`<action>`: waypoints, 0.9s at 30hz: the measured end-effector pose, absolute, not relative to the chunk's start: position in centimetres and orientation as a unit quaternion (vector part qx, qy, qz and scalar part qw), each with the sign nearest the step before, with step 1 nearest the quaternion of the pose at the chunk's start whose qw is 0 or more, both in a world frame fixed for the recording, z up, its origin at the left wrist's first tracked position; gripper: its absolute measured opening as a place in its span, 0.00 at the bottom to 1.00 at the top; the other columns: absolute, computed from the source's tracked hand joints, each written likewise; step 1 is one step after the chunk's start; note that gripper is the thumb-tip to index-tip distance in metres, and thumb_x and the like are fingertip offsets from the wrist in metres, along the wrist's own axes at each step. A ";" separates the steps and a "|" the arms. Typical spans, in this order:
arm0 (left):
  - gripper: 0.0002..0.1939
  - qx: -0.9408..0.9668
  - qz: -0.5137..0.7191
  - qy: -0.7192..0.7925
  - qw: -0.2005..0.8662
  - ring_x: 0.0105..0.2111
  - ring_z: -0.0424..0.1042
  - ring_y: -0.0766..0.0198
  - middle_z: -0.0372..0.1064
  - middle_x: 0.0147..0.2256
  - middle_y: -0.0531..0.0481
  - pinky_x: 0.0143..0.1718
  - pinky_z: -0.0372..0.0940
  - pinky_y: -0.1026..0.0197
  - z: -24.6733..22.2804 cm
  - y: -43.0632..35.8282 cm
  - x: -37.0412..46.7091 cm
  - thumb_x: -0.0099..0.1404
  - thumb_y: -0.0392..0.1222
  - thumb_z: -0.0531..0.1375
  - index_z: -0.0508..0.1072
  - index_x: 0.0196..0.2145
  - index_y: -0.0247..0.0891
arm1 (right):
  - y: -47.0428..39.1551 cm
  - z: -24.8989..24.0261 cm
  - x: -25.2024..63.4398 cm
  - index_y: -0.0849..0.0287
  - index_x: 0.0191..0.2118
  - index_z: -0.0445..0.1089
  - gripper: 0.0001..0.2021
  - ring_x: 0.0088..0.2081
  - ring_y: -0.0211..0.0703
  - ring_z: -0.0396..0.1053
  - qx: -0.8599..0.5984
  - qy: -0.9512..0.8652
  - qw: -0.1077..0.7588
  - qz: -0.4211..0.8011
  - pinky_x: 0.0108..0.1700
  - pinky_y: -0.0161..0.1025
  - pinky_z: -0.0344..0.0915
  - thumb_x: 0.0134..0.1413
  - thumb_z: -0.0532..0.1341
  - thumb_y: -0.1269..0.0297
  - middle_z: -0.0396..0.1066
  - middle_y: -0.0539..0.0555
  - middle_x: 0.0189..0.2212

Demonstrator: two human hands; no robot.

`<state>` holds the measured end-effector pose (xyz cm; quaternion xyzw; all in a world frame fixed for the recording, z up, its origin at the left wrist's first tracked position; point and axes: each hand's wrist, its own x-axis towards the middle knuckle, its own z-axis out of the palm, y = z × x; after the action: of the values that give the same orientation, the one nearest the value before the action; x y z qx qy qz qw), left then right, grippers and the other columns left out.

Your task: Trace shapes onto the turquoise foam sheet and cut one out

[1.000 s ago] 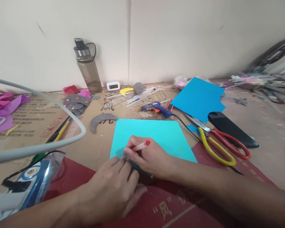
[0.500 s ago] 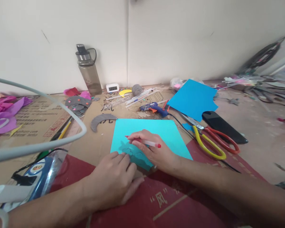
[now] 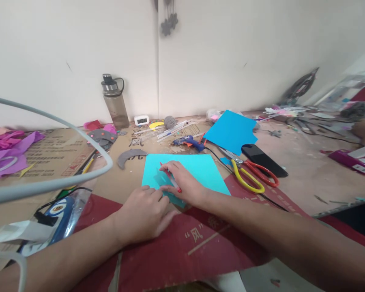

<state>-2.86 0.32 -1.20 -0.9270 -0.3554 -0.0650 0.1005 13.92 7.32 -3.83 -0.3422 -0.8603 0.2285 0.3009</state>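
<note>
Head view, left hand (image 3: 144, 213): fingers curled at the near edge of the paper (image 3: 200, 168); grip hidden, cannot tell;
Right hand (image 3: 183, 180): partly closed, holding a red pen (image 3: 174, 183) over the paper;
Paper: turquoise, flat on cardboard (image 3: 112, 182);
Scissors (image 3: 238, 161): right of the paper, beside a phone (image 3: 263, 159).

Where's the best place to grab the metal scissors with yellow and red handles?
I'd take the yellow loop handle and the red loop handle from the near right: they lie toward you, while the silver metal blades point away, beside the bright blue paper.
</note>
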 end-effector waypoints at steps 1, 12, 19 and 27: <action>0.16 -0.927 -0.062 -0.357 0.099 0.29 0.72 0.56 0.72 0.28 0.46 0.31 0.65 0.55 -1.2 0.3 -2.8 0.66 0.49 0.51 0.72 0.31 0.36 | 7.4 -3.9 13.9 0.60 0.48 0.61 0.22 0.52 0.51 0.60 -0.346 -0.860 0.300 0.225 0.51 0.49 0.61 0.50 0.65 0.59 0.64 0.61 0.48; 0.11 -0.834 -0.172 -0.523 -0.021 0.43 0.68 0.55 0.72 0.38 0.46 0.45 0.60 0.54 1.2 4.3 -4.9 0.61 0.47 0.57 0.72 0.37 0.37 | 7.4 -4.4 14.0 0.62 0.48 0.60 0.23 0.49 0.51 0.60 -0.345 -0.866 0.298 0.204 0.49 0.47 0.61 0.49 0.66 0.60 0.62 0.61 0.46; 0.19 -0.830 0.033 -0.500 -0.244 0.28 0.66 0.65 0.70 0.28 0.54 0.27 0.57 0.65 2.6 9.3 -6.2 0.53 0.57 0.60 0.74 0.33 0.39 | 7.2 -4.4 14.0 0.59 0.46 0.60 0.22 0.47 0.49 0.61 -0.349 -0.862 0.309 0.201 0.49 0.47 0.60 0.48 0.67 0.62 0.63 0.58 0.44; 0.18 -0.828 0.108 -0.489 -0.251 0.25 0.60 0.68 0.65 0.22 0.57 0.25 0.51 0.66 2.9 11.2 -5.0 0.48 0.56 0.63 0.74 0.30 0.39 | 6.9 -4.3 14.0 0.58 0.45 0.60 0.20 0.42 0.47 0.61 -0.354 -0.865 0.301 0.188 0.45 0.45 0.61 0.48 0.67 0.62 0.63 0.56 0.40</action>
<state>-4.97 11.24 2.89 -0.8283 -0.4889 0.1084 -0.2514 14.01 6.90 -4.32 -0.3538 -0.8653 0.1876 0.3013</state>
